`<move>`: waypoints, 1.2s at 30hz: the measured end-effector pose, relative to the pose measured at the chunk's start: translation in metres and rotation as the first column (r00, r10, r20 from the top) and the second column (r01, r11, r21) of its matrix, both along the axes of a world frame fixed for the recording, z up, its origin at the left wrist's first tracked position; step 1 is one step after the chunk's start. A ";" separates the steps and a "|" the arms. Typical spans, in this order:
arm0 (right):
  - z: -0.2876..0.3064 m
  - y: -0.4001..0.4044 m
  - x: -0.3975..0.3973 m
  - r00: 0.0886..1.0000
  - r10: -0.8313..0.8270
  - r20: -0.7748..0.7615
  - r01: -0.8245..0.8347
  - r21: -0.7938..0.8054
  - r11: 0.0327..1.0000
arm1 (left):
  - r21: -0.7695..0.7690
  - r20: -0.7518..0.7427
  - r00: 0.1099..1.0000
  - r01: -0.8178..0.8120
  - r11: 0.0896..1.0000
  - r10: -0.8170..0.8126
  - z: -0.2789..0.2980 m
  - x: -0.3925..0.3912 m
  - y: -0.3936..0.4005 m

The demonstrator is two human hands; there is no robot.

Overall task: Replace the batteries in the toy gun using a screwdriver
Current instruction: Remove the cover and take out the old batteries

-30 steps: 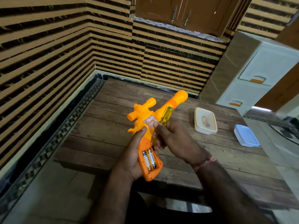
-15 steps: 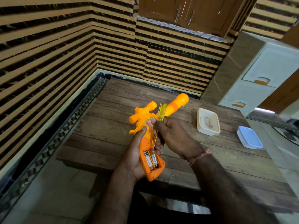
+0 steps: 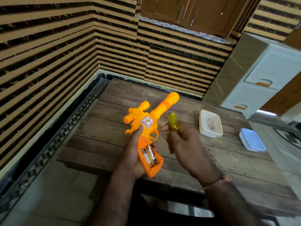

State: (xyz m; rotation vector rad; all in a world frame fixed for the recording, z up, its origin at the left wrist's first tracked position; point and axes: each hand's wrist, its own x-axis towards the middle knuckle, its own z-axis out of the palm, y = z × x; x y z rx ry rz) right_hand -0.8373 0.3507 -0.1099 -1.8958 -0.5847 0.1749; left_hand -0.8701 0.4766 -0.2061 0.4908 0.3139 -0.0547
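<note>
Toy gun (image 3: 143,126): orange-yellow plastic, held above the near-left part of the tabletop (image 3: 104,132), barrel pointing away and to the right, handle toward the person.
Left hand (image 3: 135,154): grip closed around the toy gun's handle from the left; thumb lies on the body just below the clear patterned panel, fingertips show at the handle's right edge.
Battery bay: open in the handle, no cover on it; two batteries (image 3: 149,155) lie side by side inside, plainly in view between thumb side and fingertips.
Screwdriver (image 3: 173,122): translucent yellow-green handle sticks up out of the right fist; shaft and tip hidden by the hand and by motion blur.
Right hand (image 3: 182,144): grip closed on the screwdriver, just right of the toy gun and apart from it; hand blurred; a reddish thread band at the wrist.
White container (image 3: 210,126): on the tabletop right of the right hand, lidless; small items inside, too small to identify.
Blue lid (image 3: 251,140): flat near the tabletop's right edge, apart from the white container.
Drawer unit (image 3: 260,79): white with orange pulls, beyond the tabletop's far-right corner.
</note>
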 end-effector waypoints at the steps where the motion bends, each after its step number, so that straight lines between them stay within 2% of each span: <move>1: -0.003 -0.001 -0.007 0.994 0.034 0.106 -0.018 -0.147 0.989 | -0.011 0.005 1.000 0.003 1.000 -0.002 0.002 0.000 -0.001; 3: -0.016 0.000 -0.020 0.941 0.170 0.294 -0.020 -0.452 0.892 | -0.019 -0.017 1.000 -0.005 1.000 0.005 0.005 -0.002 -0.004; 4: -0.022 0.001 -0.026 0.921 0.218 0.324 0.000 -0.557 0.830 | -0.009 -0.023 1.000 -0.015 1.000 0.015 0.006 -0.002 -0.004; 5: -0.026 0.003 -0.032 0.918 0.230 0.323 0.020 -0.617 0.787 | 0.001 -0.017 1.000 -0.025 1.000 0.025 0.008 -0.003 -0.005; 7: -0.030 0.005 -0.040 0.921 0.192 0.338 0.076 -0.641 0.764 | 0.015 -0.015 0.999 -0.035 0.999 0.036 0.008 -0.004 -0.006; 10: -0.032 0.005 -0.046 0.927 0.111 0.359 0.119 -0.561 0.819 | 0.008 -0.017 0.999 -0.027 1.000 0.027 0.008 -0.003 -0.006; 13: -0.032 0.002 -0.043 0.971 -0.061 0.232 0.128 -0.285 0.950 | -0.008 -0.018 0.999 -0.027 1.000 0.027 0.012 -0.005 -0.006; 15: -0.027 -0.005 -0.033 0.973 -0.184 0.142 0.197 -0.085 0.977 | -0.012 -0.024 0.996 -0.081 0.997 0.081 0.009 -0.003 -0.002; 16: -0.023 -0.013 -0.023 0.961 -0.245 0.129 0.253 -0.049 0.966 | 0.001 -0.042 0.993 -0.113 0.994 0.113 0.006 -0.001 0.000; 18: -0.023 -0.030 0.003 0.939 -0.312 0.145 0.331 -0.138 0.933 | 0.020 -0.066 0.984 -0.167 0.986 0.168 0.002 0.000 0.005; 21: -0.041 -0.046 0.036 0.940 -0.301 0.160 0.341 -0.443 0.829 | 0.005 -0.045 0.978 -0.203 0.979 0.203 0.001 0.000 0.008; 27: -0.073 -0.042 0.061 0.954 -0.280 0.110 0.290 -0.577 0.763 | 0.007 -0.041 0.978 -0.205 0.979 0.205 -0.003 -0.001 0.008; 30: -0.081 -0.045 0.063 0.961 -0.269 0.068 0.262 -0.536 0.802 | 0.015 -0.059 0.975 -0.212 0.977 0.212 -0.002 -0.001 0.008; 33: -0.081 -0.052 0.065 0.940 -0.331 0.088 0.332 -0.476 0.815 | 0.011 -0.068 0.975 -0.212 0.977 0.212 -0.003 -0.001 0.008; 35: -0.076 -0.058 0.064 0.905 -0.417 0.085 0.419 -0.354 0.836 | 0.003 -0.060 0.975 -0.213 0.977 0.213 -0.004 -0.001 0.008; 36: -0.070 -0.061 0.060 0.894 -0.448 0.032 0.442 -0.235 0.866 | 0.004 -0.053 0.976 -0.213 0.977 0.213 -0.003 -0.002 0.008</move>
